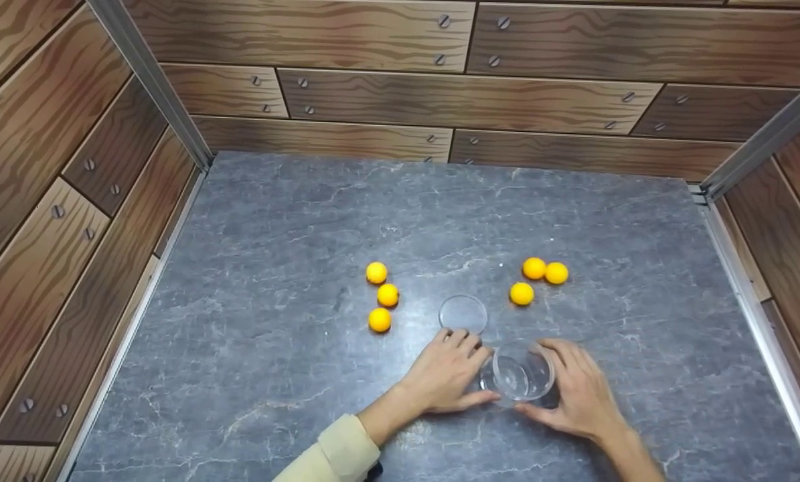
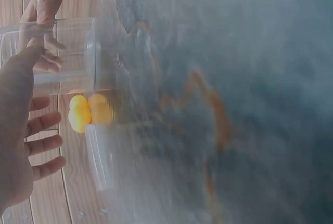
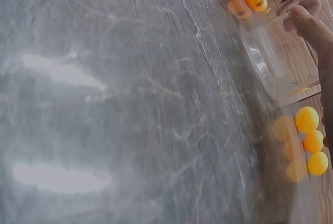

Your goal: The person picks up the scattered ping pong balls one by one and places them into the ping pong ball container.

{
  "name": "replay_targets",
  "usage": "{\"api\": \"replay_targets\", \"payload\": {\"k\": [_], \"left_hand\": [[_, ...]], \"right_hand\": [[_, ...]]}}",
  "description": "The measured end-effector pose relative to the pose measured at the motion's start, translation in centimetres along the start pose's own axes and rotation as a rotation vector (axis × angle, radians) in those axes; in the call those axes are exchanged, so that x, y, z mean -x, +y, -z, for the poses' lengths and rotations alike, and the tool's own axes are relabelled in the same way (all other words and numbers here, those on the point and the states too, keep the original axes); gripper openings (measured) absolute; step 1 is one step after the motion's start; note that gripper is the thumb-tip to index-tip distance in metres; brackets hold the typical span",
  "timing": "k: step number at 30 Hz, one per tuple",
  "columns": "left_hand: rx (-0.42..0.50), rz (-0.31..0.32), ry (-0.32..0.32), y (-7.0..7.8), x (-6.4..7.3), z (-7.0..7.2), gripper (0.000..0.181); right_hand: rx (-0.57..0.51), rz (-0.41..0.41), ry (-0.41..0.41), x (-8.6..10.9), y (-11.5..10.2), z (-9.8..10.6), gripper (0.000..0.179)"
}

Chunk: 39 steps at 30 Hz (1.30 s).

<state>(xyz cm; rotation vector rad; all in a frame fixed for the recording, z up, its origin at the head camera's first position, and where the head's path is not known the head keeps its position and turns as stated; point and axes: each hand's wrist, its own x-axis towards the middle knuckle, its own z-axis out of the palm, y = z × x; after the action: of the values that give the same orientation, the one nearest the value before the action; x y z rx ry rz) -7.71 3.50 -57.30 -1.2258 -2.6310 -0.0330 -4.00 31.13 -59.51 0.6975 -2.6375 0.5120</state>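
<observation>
A clear plastic cup (image 1: 523,375) is on the grey marbled tabletop between the two hands, its open rim visible from above. My right hand (image 1: 584,391) holds it from the right, thumb at the near side and fingers at the far side. On the left, my left hand (image 1: 448,371) has its thumb against or very close to the cup. Its other fingers (image 2: 46,145) are loosely extended and spread in the left wrist view. Just beyond the left fingertips lies a clear round lid (image 1: 462,314). The right wrist view also shows the cup (image 3: 276,57), partly behind the right thumb.
Three orange table tennis balls (image 1: 387,295) stand in a rough line left of the lid. Three more orange balls (image 1: 534,268) are grouped beyond the right hand. Wood-patterned panels (image 1: 400,97) with metal edge strips (image 1: 768,321) enclose the tabletop (image 1: 272,221).
</observation>
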Motion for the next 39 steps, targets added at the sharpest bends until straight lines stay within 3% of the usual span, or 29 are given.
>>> {"api": "replay_targets", "payload": {"k": [13,39], "left_hand": [[-0.002,0.017,-0.013,-1.2,1.7,0.4,0.070],[0.036,0.069,-0.008,-3.7,3.8,0.6,0.077]], "right_hand": [[-0.016,0.035,-0.018,-1.2,-1.1,-1.0,0.092],[-0.023,0.148,-0.003,-3.9,-2.4,-3.0,0.098]]}}
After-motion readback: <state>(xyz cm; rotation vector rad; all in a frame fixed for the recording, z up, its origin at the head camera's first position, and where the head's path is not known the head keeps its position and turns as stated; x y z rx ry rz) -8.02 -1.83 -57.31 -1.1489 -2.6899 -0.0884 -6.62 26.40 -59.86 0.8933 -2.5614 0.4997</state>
